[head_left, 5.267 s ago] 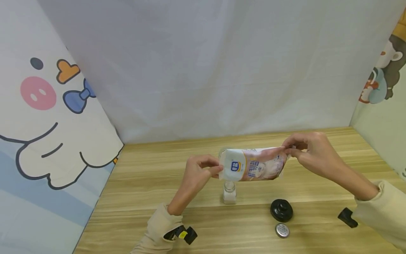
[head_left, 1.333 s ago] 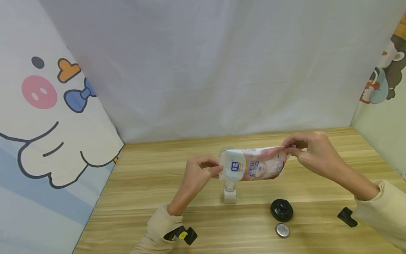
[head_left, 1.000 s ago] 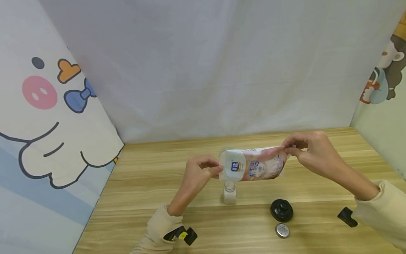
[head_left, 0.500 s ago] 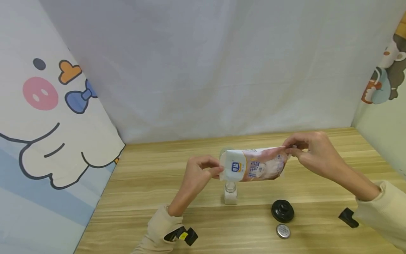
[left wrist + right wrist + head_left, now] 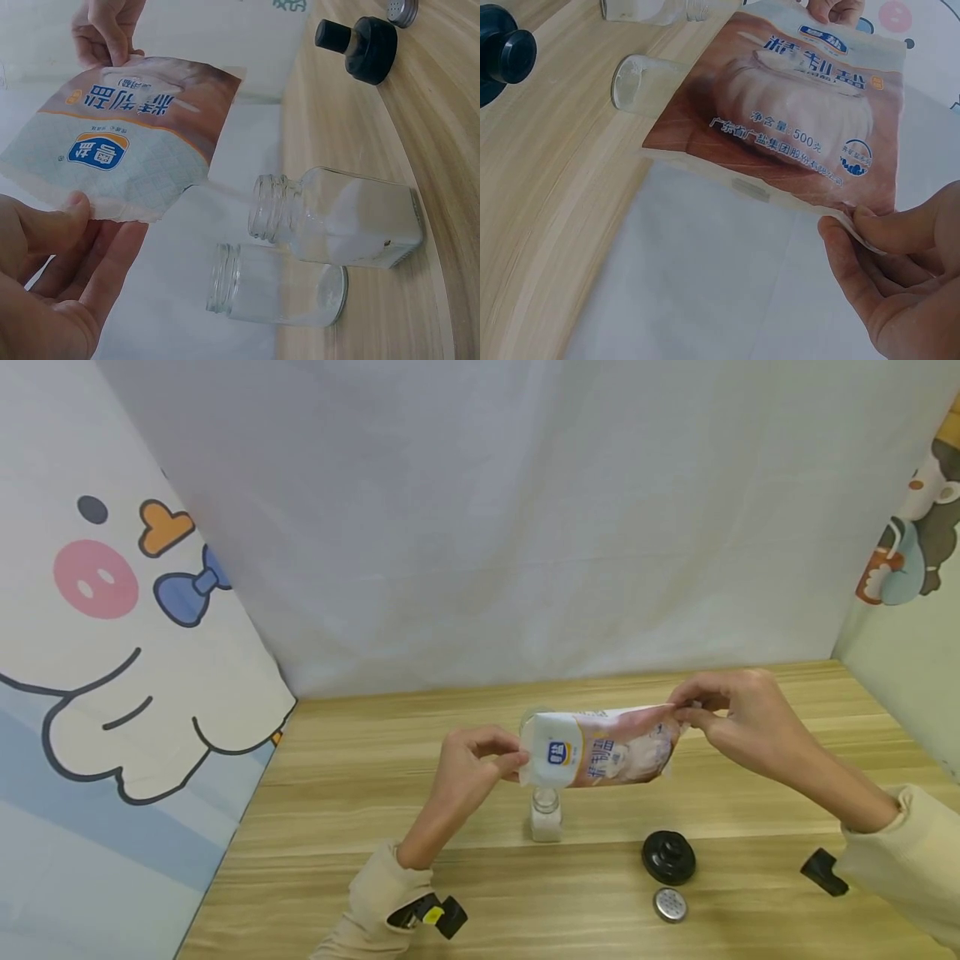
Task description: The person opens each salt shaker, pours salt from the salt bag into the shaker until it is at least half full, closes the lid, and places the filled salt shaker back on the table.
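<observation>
Salt bag [image 5: 600, 752], stretched between left hand [image 5: 471, 777] and right hand [image 5: 742, 722], blocks the top approach to square salt jar [image 5: 547, 822]. Front approach open. Round glass jar [image 5: 285, 285] obstructs behind. Hand fits through the counter [image 5: 603, 839] gap between salt jar and black lid [image 5: 668, 857]; perforated cap [image 5: 670, 904] crowds the lid's front.

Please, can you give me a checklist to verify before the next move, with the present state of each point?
1. Left hand pinches the salt bag: ok.
2. Right hand pinches its other end: ok.
3. Salt jar upright, mouth uncovered: ok.
4. Bag corner above that mouth: ok; a faint stream shows.
5. Black lid and perforated cap aside: ok.
6. Amount left in bag: cannot tell.
</observation>
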The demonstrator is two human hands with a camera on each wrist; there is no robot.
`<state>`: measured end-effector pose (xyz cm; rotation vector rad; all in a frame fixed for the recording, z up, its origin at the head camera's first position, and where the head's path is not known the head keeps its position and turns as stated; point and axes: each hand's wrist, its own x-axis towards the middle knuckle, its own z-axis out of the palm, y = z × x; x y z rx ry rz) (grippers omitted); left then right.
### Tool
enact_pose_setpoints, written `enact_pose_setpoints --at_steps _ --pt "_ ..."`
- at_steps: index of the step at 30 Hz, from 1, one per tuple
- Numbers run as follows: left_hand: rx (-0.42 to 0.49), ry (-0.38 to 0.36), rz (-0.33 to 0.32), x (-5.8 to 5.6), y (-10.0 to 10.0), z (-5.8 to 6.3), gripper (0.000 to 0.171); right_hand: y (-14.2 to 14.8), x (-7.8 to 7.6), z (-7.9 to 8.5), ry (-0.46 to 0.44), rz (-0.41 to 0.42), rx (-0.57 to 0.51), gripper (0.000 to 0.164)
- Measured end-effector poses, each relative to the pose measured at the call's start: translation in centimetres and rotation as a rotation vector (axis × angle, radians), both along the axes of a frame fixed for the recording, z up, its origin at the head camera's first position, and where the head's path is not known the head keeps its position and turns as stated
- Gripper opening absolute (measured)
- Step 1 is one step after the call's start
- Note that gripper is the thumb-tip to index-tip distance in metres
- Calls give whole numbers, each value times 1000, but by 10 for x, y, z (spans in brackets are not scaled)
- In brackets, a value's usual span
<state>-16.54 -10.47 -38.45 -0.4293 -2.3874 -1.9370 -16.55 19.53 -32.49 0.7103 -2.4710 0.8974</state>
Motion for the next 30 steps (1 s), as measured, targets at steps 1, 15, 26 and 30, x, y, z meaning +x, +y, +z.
enact_pose_setpoints --at_steps 1,15,26,30 --pt "2 -1 0 0 0 0 4 0 0 0 -1 0 1 23" --pt "16 -3 -20 0 -2 2 4 -2 3 3 8 -6 8 23" --pt "22 0 -19 2 -1 3 3 -2 5 5 13 -9 10 23" --pt "26 -7 -13 2 -2 4 4 -3 6 7 15 -12 13 23"
